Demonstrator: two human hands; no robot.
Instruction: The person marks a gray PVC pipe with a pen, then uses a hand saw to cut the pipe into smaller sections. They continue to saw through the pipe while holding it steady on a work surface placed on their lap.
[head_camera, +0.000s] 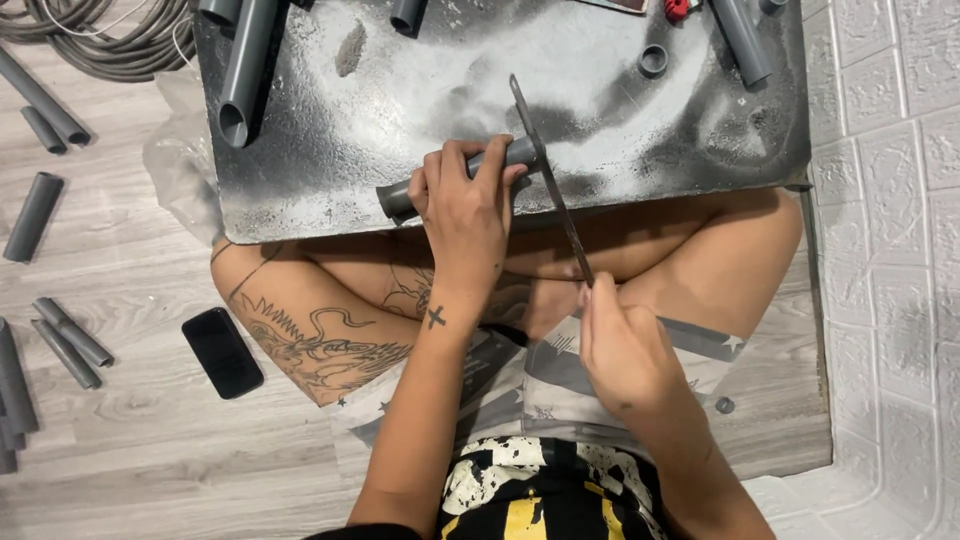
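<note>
On a dusty black slab (700, 130), the left hand (465, 205) clamps a grey pipe (455, 175); the right hand (620, 345), fingers closed, holds a saw blade (550, 185) across it; a slip could nick the nearby fingertips (512, 172).

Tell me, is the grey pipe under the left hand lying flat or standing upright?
Lying flat: the grey pipe rests lengthwise on the dusty board.

pipe (455, 180): matt grey plastic | blade (550, 185): thin metal | board (500, 90): dusty dark
</note>
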